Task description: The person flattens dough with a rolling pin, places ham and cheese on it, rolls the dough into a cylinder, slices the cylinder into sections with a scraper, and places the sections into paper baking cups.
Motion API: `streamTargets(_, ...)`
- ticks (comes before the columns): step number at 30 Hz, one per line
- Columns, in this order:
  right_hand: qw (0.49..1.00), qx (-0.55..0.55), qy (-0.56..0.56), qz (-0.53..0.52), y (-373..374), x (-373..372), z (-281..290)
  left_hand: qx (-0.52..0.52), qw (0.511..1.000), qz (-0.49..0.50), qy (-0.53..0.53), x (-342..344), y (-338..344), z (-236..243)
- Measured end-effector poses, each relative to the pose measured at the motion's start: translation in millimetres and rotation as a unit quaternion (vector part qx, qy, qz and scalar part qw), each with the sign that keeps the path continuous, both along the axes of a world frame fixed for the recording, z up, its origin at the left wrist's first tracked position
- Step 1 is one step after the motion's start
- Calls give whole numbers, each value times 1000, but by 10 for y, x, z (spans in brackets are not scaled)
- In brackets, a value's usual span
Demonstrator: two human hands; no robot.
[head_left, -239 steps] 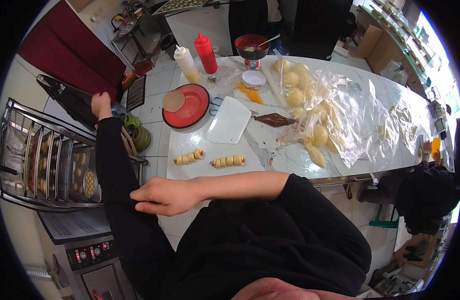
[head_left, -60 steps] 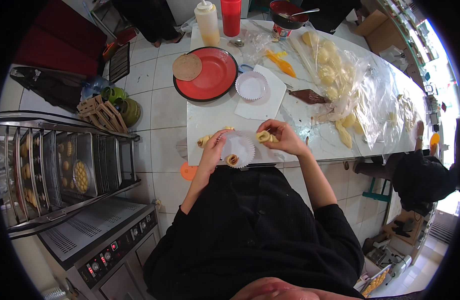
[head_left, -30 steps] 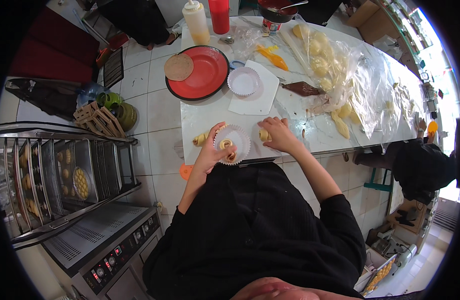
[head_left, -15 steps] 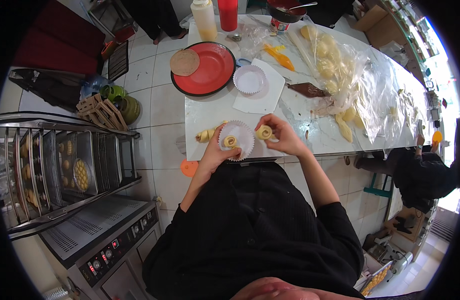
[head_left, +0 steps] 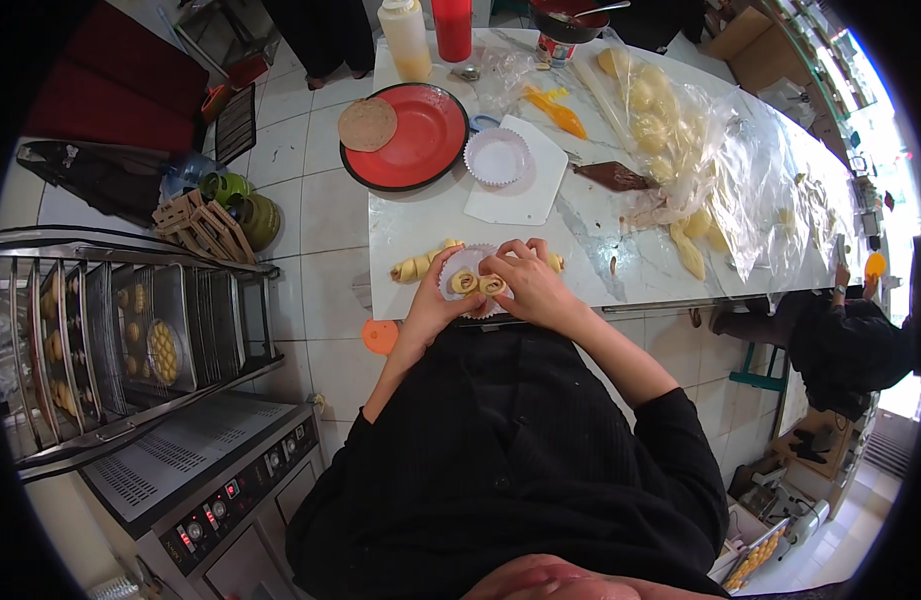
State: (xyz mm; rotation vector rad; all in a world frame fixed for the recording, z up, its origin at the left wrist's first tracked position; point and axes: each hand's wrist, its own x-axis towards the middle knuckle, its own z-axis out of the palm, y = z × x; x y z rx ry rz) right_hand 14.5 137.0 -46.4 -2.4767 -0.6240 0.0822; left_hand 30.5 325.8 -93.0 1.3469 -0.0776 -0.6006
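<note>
A white fluted paper case [head_left: 458,268] sits at the near edge of the white marble counter [head_left: 410,232]. My left hand [head_left: 432,304] grips its near rim. Inside it lie spiral dough pieces [head_left: 464,282]. My right hand [head_left: 525,285] reaches over the case and presses a rolled dough slice [head_left: 492,285] into it. A scored sausage roll of dough [head_left: 420,264] lies just left of the case, and part of another shows behind my right hand.
Further back stand a red plate [head_left: 420,140] with a round flat disc [head_left: 367,124], an empty paper case [head_left: 496,157] on a white board [head_left: 530,185], sauce bottles, a brown piping bag [head_left: 612,177] and bagged dough balls [head_left: 660,110]. A tray rack [head_left: 120,330] stands left. Another person crouches right.
My right hand has carried the rolled slice from beside the case into it. The left hand keeps its hold on the case.
</note>
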Motion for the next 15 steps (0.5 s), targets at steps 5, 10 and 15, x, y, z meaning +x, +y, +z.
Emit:
streamTargets(5,997,-61,-42,-31,38,-1,-141,21,999,-6,-33,-17,-57,65)
streamTargets(10,991,-93,-73,-58,100,-34,-144,41,997,-14,-61,-49,-83,-28)
streamTargets(15,996,-54,57,-51,48,-64,3,7,998,-22,56,-69,-111,32)
